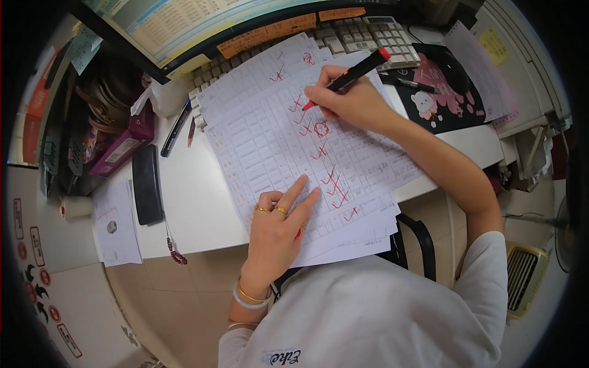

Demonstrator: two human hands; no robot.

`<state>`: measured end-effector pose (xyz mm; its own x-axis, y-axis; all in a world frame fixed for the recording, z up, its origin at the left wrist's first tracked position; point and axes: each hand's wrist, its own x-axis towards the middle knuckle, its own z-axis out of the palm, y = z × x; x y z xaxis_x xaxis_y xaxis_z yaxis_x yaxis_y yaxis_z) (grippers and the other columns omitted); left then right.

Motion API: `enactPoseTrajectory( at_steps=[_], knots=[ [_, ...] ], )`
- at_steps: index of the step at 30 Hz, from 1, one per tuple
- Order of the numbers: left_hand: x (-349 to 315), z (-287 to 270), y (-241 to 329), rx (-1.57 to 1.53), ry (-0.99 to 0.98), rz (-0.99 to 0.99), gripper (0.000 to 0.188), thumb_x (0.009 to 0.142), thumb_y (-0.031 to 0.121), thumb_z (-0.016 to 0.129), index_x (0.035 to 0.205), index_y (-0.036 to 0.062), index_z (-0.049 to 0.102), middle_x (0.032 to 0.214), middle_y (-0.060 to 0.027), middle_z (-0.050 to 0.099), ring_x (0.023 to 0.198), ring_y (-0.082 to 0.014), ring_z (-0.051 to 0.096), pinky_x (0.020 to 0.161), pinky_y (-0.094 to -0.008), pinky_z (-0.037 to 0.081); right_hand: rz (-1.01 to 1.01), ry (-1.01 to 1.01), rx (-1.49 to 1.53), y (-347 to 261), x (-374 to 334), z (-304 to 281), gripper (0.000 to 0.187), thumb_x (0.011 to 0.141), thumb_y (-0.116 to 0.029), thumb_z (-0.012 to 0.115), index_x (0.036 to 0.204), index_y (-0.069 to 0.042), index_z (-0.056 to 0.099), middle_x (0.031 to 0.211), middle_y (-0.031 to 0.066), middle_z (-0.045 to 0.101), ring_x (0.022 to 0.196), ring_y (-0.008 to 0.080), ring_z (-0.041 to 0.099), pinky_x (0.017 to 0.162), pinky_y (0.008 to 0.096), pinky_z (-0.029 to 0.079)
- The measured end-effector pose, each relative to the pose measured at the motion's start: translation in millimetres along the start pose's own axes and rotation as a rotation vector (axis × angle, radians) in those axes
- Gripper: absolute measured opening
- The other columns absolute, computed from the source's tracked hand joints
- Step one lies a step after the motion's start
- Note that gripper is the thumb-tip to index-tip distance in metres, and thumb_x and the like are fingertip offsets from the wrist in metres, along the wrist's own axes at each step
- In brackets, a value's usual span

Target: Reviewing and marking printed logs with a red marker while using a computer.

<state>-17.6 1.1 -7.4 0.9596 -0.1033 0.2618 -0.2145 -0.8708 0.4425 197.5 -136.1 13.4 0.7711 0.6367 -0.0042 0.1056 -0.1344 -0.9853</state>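
Note:
My right hand [353, 98] grips a black marker with a red end [359, 70]. Its red tip is at the printed sheet [257, 147], beside a column of red ticks and crosses. The sheet is a table with many rows and tops a loose stack of papers. Lower on the stack lies my left hand [279, 221], palm down with index and middle fingers stretched over the sheet. Two gold rings show on it. A bit of something red [299, 234] peeks out beside this hand, mostly hidden.
A keyboard [368, 40] and monitor [184, 24] stand behind the papers. Left are a phone [146, 184] with a beaded strap, a blue pen [176, 127] and a purple box [126, 144]. Right, a black mouse pad [438, 92] holds a mouse [452, 69] and another pen [417, 84].

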Motion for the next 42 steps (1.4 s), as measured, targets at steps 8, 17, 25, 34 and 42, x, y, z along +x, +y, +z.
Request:
enactPoseTrajectory(
  at_steps=[8, 17, 25, 34, 42],
  knots=[
    [1.5, 0.0, 0.5, 0.007, 0.014, 0.021, 0.046, 0.073, 0.002, 0.070, 0.117, 0.0139, 0.066, 0.130, -0.0021, 0.059, 0.087, -0.0236, 0.049, 0.074, -0.0313, 0.048, -0.156, 0.065, -0.146, 25.6, 2.3, 10.1, 0.025, 0.086, -0.022, 0.069, 0.076, -0.004, 0.053, 0.063, -0.0022, 0.054, 0.058, 0.0044, 0.046, 0.053, 0.0235, 0.036],
    [2.5, -3.7, 1.4, 0.021, 0.026, 0.037, 0.042, 0.076, 0.003, 0.071, 0.116, 0.0145, 0.067, 0.127, -0.0042, 0.059, 0.085, -0.0226, 0.050, 0.071, -0.0309, 0.048, 0.000, 0.079, 0.025, 5.5, -0.1, -5.1, 0.025, 0.084, -0.025, 0.070, 0.077, -0.005, 0.058, 0.066, 0.0002, 0.059, 0.061, 0.0056, 0.053, 0.054, 0.0228, 0.041],
    [3.7, -18.5, 7.6, -0.562, 0.028, -0.352, 0.025, 0.080, 0.008, 0.074, 0.101, -0.0010, 0.065, 0.074, -0.0070, 0.060, 0.060, -0.0123, 0.051, 0.058, -0.0252, 0.044, -0.180, -0.384, -0.036, -43.2, -79.6, 26.7, 0.027, 0.078, -0.024, 0.080, 0.077, -0.004, 0.061, 0.070, 0.0001, 0.060, 0.063, 0.0061, 0.051, 0.056, 0.0218, 0.039],
    [-6.6, -9.0, 8.7, -0.548, -0.078, -0.159, 0.032, 0.073, 0.007, 0.075, 0.102, -0.0008, 0.063, 0.081, -0.0169, 0.063, 0.067, -0.0340, 0.059, 0.061, -0.0348, 0.048, -0.394, -0.427, -0.165, -23.2, -110.4, 45.0, 0.027, 0.082, -0.025, 0.077, 0.087, -0.004, 0.061, 0.072, 0.0042, 0.063, 0.061, 0.0153, 0.057, 0.058, 0.0262, 0.045],
    [-26.5, -20.0, 9.5, -0.535, 0.015, -0.218, 0.035, 0.069, -0.009, 0.059, 0.101, 0.0011, 0.066, 0.087, -0.0178, 0.068, 0.082, -0.0332, 0.067, 0.071, -0.0358, 0.051, -0.158, -0.301, -0.320, -28.0, -113.5, -4.7, 0.041, 0.069, -0.024, 0.085, 0.100, -0.006, 0.066, 0.084, 0.0057, 0.065, 0.069, 0.0154, 0.060, 0.068, 0.0271, 0.051]
  ],
)
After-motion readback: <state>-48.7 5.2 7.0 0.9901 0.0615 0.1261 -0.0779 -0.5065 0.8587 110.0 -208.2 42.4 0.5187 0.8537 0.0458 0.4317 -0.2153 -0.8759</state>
